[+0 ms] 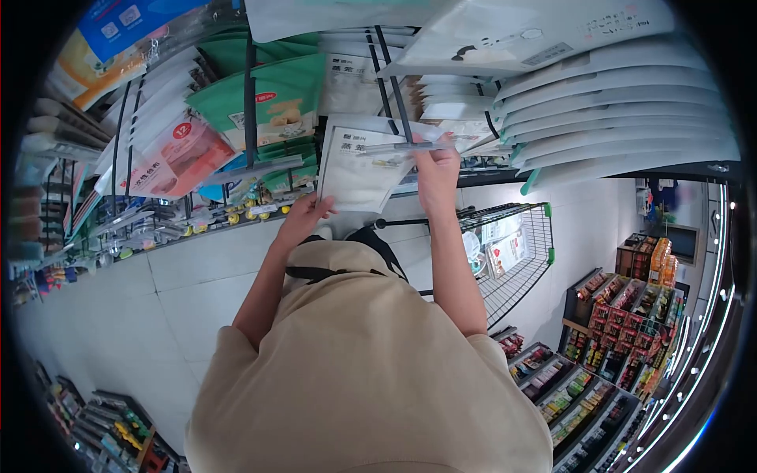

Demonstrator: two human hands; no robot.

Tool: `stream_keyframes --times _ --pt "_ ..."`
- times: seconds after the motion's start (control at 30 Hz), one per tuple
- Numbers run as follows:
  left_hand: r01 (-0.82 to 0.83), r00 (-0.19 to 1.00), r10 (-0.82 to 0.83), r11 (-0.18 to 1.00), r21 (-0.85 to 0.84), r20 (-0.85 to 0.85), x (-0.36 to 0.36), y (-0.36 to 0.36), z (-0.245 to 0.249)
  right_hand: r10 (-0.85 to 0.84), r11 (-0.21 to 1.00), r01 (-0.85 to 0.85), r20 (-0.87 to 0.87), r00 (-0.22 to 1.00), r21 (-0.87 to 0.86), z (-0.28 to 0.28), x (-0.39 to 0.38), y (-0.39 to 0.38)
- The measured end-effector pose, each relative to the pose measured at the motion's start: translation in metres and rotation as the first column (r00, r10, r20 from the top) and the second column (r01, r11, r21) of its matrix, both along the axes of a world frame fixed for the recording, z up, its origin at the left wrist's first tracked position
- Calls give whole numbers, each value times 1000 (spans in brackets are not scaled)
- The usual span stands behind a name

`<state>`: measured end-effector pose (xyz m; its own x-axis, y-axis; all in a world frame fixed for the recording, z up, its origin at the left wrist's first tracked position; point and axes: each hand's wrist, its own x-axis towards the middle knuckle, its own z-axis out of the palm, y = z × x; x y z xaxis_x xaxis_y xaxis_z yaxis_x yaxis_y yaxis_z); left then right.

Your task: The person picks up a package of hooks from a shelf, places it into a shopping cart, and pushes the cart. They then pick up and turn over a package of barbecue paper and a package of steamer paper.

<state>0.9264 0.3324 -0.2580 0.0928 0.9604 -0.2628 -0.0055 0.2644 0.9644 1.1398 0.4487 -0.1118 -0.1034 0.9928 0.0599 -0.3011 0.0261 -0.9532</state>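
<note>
A flat white packet of steamer paper (356,175), with dark print along its top, hangs tilted at the front of a shelf hook. My left hand (306,219) pinches its lower left corner between thumb and fingers. Up at the packet's top right, my right hand (438,169) is closed on its clear edge, right beside the hook's label holder (398,147). That holder partly covers the fingertips and the packet's upper part. Behind it hang more packets of the same kind (355,79).
Green packets (284,102) and pink-printed packets (177,154) hang to the left. White packs (615,102) are stacked at upper right. A wire shopping cart (516,272) holding several goods stands by my right arm. Stocked shelves (583,378) lie beyond, across the tiled floor (181,299).
</note>
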Motion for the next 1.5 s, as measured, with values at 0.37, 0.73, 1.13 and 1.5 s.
stream_keyframes --times 0.37,0.73,1.13,1.5 --pt "-211 974 206 976 -43 -98 8 18 -3 -76 997 72 406 911 24 -86 51 -63" --pt "-311 939 324 943 -117 119 22 62 -7 -280 901 376 372 885 -217 -139 122 -161" --pt "-354 898 373 928 -119 234 25 97 -10 -437 760 645 674 595 -76 -177 171 -217" --pt "-593 805 582 797 -118 -113 30 87 15 -222 825 552 828 516 -122 -174 224 -252"
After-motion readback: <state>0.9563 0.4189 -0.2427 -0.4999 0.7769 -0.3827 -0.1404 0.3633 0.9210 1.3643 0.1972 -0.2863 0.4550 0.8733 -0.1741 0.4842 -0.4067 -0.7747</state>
